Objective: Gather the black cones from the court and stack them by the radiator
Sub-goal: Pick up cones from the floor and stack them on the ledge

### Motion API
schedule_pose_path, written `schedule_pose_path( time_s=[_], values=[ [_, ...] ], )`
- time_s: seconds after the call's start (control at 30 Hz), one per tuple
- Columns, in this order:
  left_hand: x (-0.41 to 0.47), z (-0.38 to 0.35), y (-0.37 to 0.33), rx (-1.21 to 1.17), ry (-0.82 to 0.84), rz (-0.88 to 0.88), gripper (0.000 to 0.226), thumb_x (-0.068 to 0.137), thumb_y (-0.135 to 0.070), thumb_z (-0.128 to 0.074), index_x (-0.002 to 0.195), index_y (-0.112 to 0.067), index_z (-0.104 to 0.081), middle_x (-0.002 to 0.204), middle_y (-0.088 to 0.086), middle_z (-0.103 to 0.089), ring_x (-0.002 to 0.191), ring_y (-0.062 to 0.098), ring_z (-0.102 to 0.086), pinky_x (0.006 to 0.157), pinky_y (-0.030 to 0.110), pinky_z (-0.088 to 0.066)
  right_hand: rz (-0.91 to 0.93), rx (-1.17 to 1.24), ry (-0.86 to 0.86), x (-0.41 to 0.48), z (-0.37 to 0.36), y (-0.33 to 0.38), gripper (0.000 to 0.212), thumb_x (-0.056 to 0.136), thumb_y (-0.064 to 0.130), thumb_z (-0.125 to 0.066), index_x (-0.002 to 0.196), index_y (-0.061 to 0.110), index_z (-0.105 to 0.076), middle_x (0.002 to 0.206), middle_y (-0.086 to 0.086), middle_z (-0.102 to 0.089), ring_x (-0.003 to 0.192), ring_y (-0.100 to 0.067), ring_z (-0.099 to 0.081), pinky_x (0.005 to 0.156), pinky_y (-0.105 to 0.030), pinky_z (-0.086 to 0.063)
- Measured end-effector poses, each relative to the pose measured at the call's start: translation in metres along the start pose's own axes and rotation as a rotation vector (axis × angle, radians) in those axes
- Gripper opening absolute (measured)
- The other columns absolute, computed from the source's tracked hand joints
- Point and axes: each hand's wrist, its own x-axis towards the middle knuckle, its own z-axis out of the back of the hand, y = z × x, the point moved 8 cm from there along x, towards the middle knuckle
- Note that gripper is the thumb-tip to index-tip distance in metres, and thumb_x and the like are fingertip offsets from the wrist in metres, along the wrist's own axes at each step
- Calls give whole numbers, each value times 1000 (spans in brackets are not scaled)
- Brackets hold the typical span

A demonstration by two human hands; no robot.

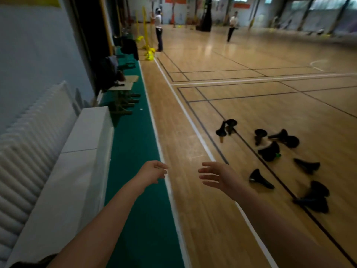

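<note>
Both empty: left hand (153,172) loosely curled, right hand (215,176) spread wide. Reach the nearest cone (260,179), apparently tipped over; grip its narrow end, then nest others.

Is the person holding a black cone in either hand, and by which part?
Nothing is held. The left hand and right hand are both empty; the black cones lie scattered on the wooden floor, untouched.
</note>
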Motion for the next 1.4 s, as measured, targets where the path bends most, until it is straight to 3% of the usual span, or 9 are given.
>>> schedule_pose_path(
  time_s=[0.23,0.37,0.53,0.67,0.73,0.9,1.03,1.23,1.4],
  values=[
    [20,-132,-63,27,132,-29,11,91,-9,-57,100,-13,-64,99,5,-65,87,15,-62,73,27,-48,28,43,-147,-18,136,7,26,92,18,-57,113,5,-64,101,-15,-72,93,-30,-70,78,-39,-57],
    [26,-194,-85,78,199,-46,10,93,-10,-56,98,-13,-64,103,6,-65,88,16,-62,68,25,-47,36,93,-226,-32,196,5,24,93,15,-56,113,4,-64,103,-15,-72,92,-28,-71,77,-37,-59],
    [38,-250,-103,144,305,-68,13,93,-12,-56,87,-21,-63,99,4,-66,87,15,-63,81,33,-49,14,164,-372,-49,252,-6,24,92,10,-55,113,4,-64,98,-14,-73,87,-26,-72,71,-34,-58],
    [49,-282,-116,164,358,-83,11,92,-13,-56,88,-19,-65,97,5,-67,85,15,-63,78,33,-50,-26,210,-458,-61,281,-16,24,92,9,-55,114,4,-63,103,-15,-71,92,-28,-70,77,-38,-58],
    [56,-297,-122,180,399,-86,11,92,-14,-56,89,-18,-65,97,5,-67,85,15,-63,74,31,-50,-38,231,-500,-65,293,-18,25,91,8,-56,115,4,-63,103,-15,-71,93,-28,-70,76,-37,-57],
    [78,-327,-141,234,497,-135,12,93,-14,-55,97,-15,-66,102,7,-67,89,16,-64,82,35,-51,-42,302,-613,-66,315,-14,24,94,9,-53,115,4,-63,105,-16,-70,94,-28,-69,75,-35,-57],
    [102,-342,-161,261,565,-174,13,93,-15,-55,99,-13,-66,102,10,-67,95,20,-64,76,32,-51,-32,335,-690,-60,324,-3,24,93,5,-50,113,4,-64,101,-16,-70,93,-29,-69,76,-36,-56],
    [134,-362,-183,297,647,-224,17,95,-15,-52,107,-10,-64,103,9,-66,97,21,-63,77,32,-50,-37,351,-748,-46,334,13,26,95,5,-47,117,6,-61,104,-14,-70,95,-27,-67,81,-36,-55],
    [147,-394,-199,323,700,-224,15,96,-16,-50,101,-14,-65,100,6,-68,94,18,-64,77,33,-51,-41,400,-786,-41,361,18,27,96,5,-46,117,5,-62,101,-14,-71,87,-26,-69,77,-36,-56]
  ],
)
